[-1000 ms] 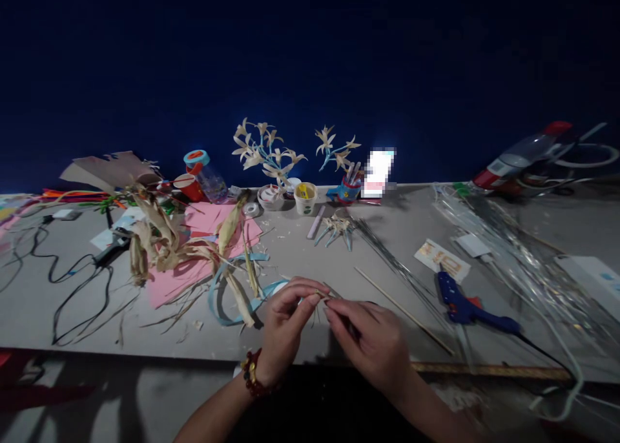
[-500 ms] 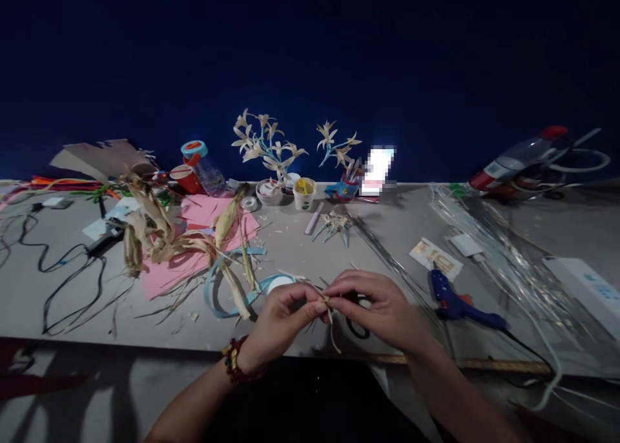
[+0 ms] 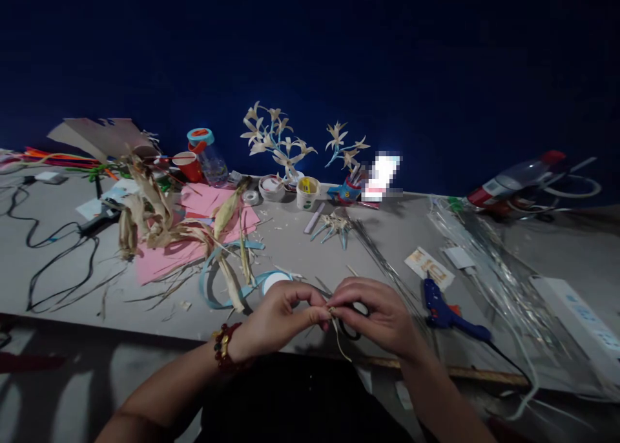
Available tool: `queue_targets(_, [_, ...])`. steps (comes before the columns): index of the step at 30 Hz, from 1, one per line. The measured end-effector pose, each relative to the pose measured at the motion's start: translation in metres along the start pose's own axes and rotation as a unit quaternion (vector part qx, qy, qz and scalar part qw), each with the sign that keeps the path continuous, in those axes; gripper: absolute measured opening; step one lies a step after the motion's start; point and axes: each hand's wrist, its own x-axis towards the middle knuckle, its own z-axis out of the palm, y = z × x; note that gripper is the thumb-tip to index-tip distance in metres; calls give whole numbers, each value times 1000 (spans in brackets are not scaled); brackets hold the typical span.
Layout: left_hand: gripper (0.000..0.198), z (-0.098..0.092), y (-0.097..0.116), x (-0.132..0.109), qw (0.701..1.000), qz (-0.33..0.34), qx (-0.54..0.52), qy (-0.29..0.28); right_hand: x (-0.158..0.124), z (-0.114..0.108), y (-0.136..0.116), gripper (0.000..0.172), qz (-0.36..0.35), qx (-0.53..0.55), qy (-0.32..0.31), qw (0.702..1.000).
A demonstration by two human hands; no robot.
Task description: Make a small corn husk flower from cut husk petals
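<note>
Both hands meet at the front edge of the table, fingertips pinched together. My left hand (image 3: 290, 310), with a beaded bracelet at the wrist, and my right hand (image 3: 372, 310) both grip a thin pale strip of corn husk (image 3: 341, 343). Its loose end dangles below the fingers; the pinched part is mostly hidden. Under my right hand lie black-handled scissors (image 3: 349, 327), partly covered. A roll of light blue tape (image 3: 261, 280) rests just beyond my left hand. Farther back sit small husk flowers with blue stems (image 3: 335, 226).
Dried corn husks (image 3: 150, 214) lie over pink paper (image 3: 169, 256) on the left. A blue glue gun (image 3: 448, 314), thin wires (image 3: 382, 256) and a plastic-wrapped wire bundle (image 3: 504, 268) are on the right. Husk flower branches (image 3: 271, 139) stand in cups at the back, near a bottle (image 3: 518, 178).
The view has tilted slightly. My hands stay pinched together on the husk strip, with fingers shifted a little and the dangling end swung rightward.
</note>
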Motion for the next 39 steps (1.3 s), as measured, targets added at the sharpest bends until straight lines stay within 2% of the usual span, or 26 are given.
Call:
queue_targets(2, [32,1,0,0,1000,6,0,4,-2,2,3,6,19,21,7,1000])
queue_targets(8, [24,3,-1,1,1000,26,-1,18,-8,7,8,12,66,62,-6,996])
queue_targets(13, [22,3,-5,0,999,3,-34,16,-8,10,9,22,85,62,0,994])
queue_targets(19, [20,2,-16,-6,997,-5,-68,43,-7,12,12,18,91,65,16,994])
queue_targets(25, [22,6,-11,-10,997,18,-29,74,-7,17,11,19,123,93,43,987])
queue_targets(33, [22,8,-12,-10,997,20,-48,59,-9,27,16,27,147,154,48,976])
queue_targets(39, [25,8,-16,-10,992,-12,-122,24,-7,31,16,22,100,178,63,977])
